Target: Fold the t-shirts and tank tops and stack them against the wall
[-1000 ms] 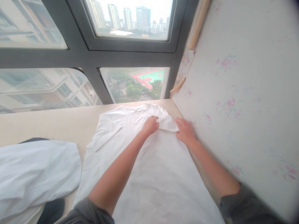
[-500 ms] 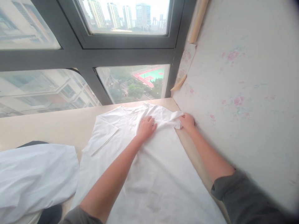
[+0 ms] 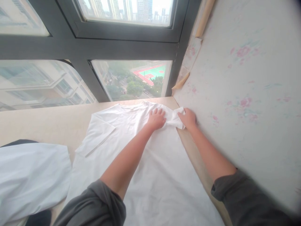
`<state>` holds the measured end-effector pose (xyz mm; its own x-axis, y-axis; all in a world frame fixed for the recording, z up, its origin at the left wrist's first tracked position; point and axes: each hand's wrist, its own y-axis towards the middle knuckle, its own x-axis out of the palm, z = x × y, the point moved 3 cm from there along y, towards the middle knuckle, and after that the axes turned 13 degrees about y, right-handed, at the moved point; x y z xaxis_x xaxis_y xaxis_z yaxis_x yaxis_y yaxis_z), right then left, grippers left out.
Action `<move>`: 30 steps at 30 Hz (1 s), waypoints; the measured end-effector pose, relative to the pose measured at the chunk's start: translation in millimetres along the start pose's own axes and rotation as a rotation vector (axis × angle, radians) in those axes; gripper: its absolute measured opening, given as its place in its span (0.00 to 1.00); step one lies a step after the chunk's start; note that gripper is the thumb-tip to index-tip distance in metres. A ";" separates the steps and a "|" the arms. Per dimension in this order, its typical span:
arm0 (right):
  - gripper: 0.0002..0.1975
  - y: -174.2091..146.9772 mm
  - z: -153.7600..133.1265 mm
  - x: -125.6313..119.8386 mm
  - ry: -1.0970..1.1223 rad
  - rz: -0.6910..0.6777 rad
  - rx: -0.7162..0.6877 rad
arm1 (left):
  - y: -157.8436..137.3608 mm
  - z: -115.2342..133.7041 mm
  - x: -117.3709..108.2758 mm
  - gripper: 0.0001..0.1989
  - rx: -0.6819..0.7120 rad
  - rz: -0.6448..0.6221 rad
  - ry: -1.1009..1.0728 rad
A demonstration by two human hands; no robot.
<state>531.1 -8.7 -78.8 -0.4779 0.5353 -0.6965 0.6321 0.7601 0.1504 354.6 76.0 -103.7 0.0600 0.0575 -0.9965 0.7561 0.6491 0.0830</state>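
Observation:
A white T-shirt (image 3: pixel 162 169) lies spread over the pale ledge, its neckline toward the window and its left-hand sleeve folded inward over the body. My left hand (image 3: pixel 157 119) rests flat on the upper chest of the shirt, fingers spread. Close to the wall, my right hand (image 3: pixel 188 118) pinches the edge of the right-hand sleeve (image 3: pixel 176 116) between thumb and fingers. Wrinkles run through the cloth between both hands. The shirt's lower hem is out of view.
Left of the shirt lies another heap of white cloth (image 3: pixel 33 179) with dark fabric (image 3: pixel 39 218) under it. The pale ledge (image 3: pixel 47 125) meets a grey-framed window (image 3: pixel 131 50) at the back. A floral-papered wall (image 3: pixel 246 131) stands close on the right, its paper peeling at the corner.
My left hand has slid to the right and forward across the shirt, its fingers spreading. My right hand keeps hold of the sleeve, which now lies flatter. The view has shifted slightly.

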 end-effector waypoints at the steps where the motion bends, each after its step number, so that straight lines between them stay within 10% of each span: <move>1: 0.16 -1.1 -2.7 -4.4 -0.044 0.032 -0.009 | 3.6 1.9 2.2 0.26 -0.002 -0.006 0.003; 9: 0.14 6.8 -40.2 -24.0 -0.300 0.147 -0.176 | 28.0 7.8 10.6 0.31 -0.041 -0.018 0.011; 17: 0.11 -0.1 -28.9 -14.7 -0.153 -0.080 -0.289 | 36.0 0.1 3.7 0.25 0.078 0.003 -0.011; 25: 0.18 -71.1 -29.1 2.2 -0.063 -0.321 -0.779 | 39.0 -5.4 -3.3 0.24 0.041 0.063 -0.136; 30: 0.29 -97.4 0.7 -2.0 -0.003 -0.248 -0.757 | 44.3 -18.1 -7.5 0.17 -0.137 0.047 -0.253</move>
<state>471.0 -84.0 -92.6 -0.5478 0.3173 -0.7741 -0.0795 0.9014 0.4257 375.9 118.1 -92.5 0.2666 -0.0893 -0.9597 0.6542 0.7479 0.1121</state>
